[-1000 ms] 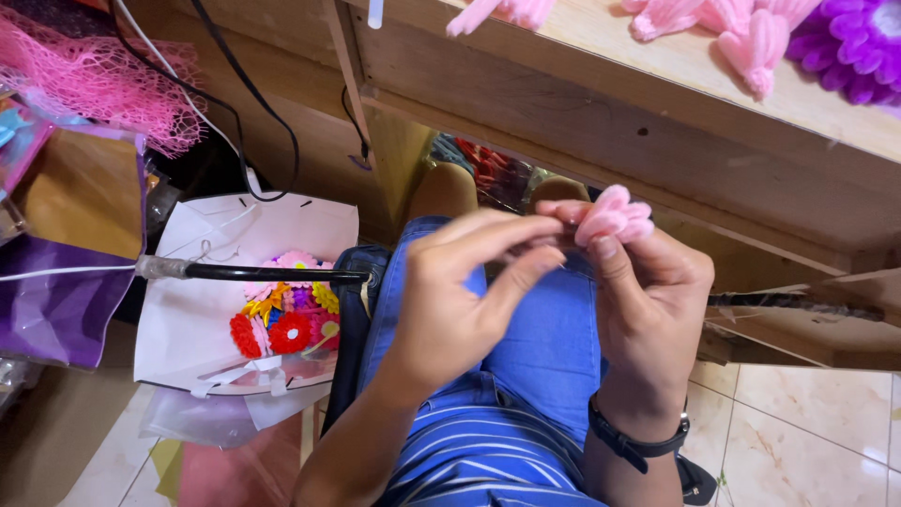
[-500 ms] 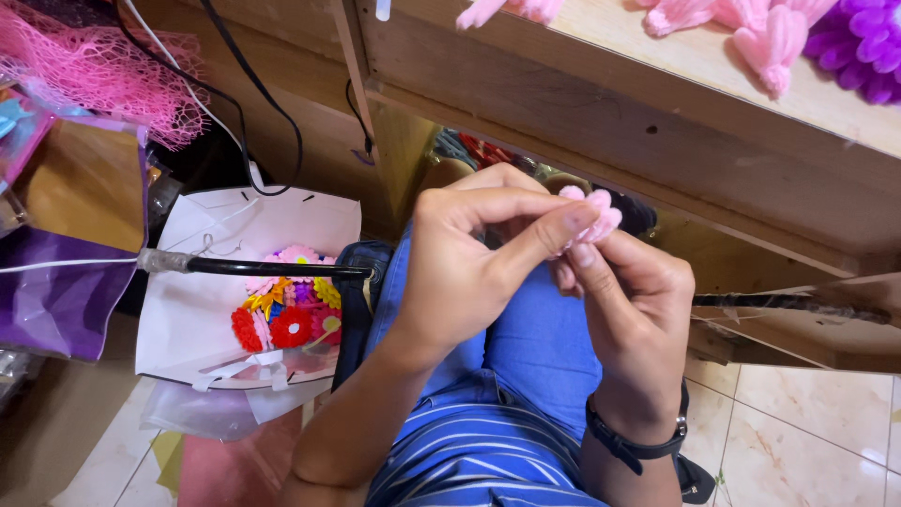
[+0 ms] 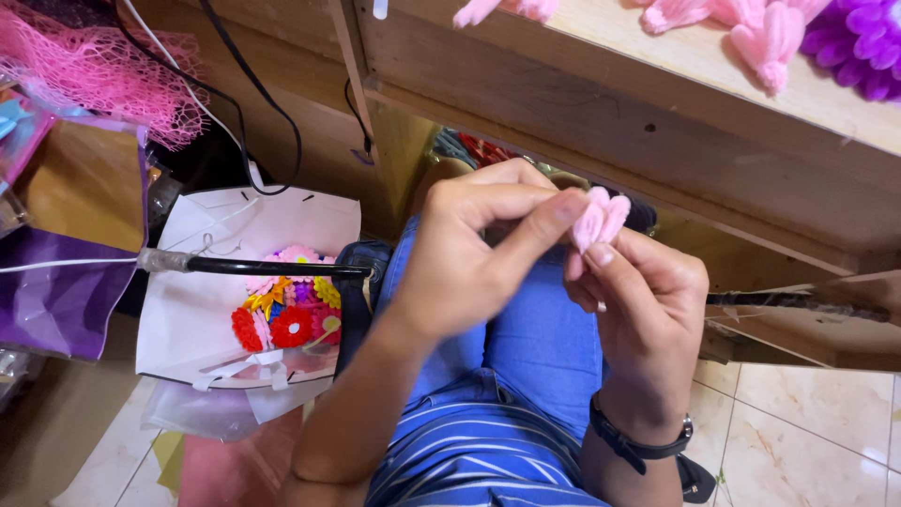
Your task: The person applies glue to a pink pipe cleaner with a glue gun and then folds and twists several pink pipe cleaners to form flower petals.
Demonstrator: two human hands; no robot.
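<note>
L hand (image 3: 469,258) shifted up; pink petals (image 3: 601,218) point up, axis vertical.

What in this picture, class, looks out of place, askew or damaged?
Nothing looks damaged or spilled. The left hand and right hand pinch a small pink fuzzy flower over the lap; the white paper bag of colourful flowers lies tipped on the floor.

The lower part of the pink fuzzy piece (image 3: 599,218) is hidden between the fingers (image 3: 540,221) of the left hand (image 3: 469,258) and right hand (image 3: 638,310). Its stem cannot be seen.
</note>
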